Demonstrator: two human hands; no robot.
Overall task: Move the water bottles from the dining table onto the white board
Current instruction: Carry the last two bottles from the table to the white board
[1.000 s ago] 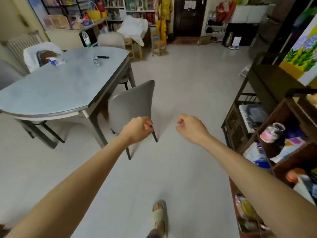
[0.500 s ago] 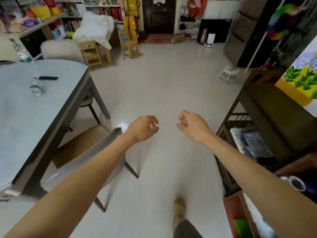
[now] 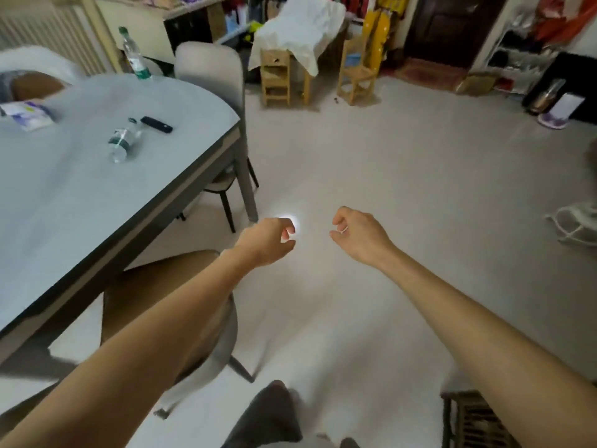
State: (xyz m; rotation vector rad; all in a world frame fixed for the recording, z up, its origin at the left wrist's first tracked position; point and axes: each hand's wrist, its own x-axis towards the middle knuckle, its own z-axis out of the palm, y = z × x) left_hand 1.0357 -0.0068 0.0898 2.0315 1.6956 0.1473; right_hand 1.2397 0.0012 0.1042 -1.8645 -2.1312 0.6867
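A clear water bottle (image 3: 123,141) with a dark green label lies on its side on the grey dining table (image 3: 64,202). A second bottle (image 3: 134,58) with a green cap stands upright at the table's far edge. My left hand (image 3: 268,242) and my right hand (image 3: 357,236) hang in front of me over the floor, to the right of the table. Both have the fingers curled in and hold nothing. No white board is in view.
A black remote (image 3: 156,124) and a white packet (image 3: 27,114) lie on the table. A grey chair (image 3: 193,318) is tucked under the near side, another chair (image 3: 210,67) at the far end. Small wooden chairs (image 3: 355,71) stand beyond. A dark rack (image 3: 468,421) is at lower right.
I have walked forward and turned left, so the table and its bottles now lie closer and more central. Both hands keep the same curled pose.
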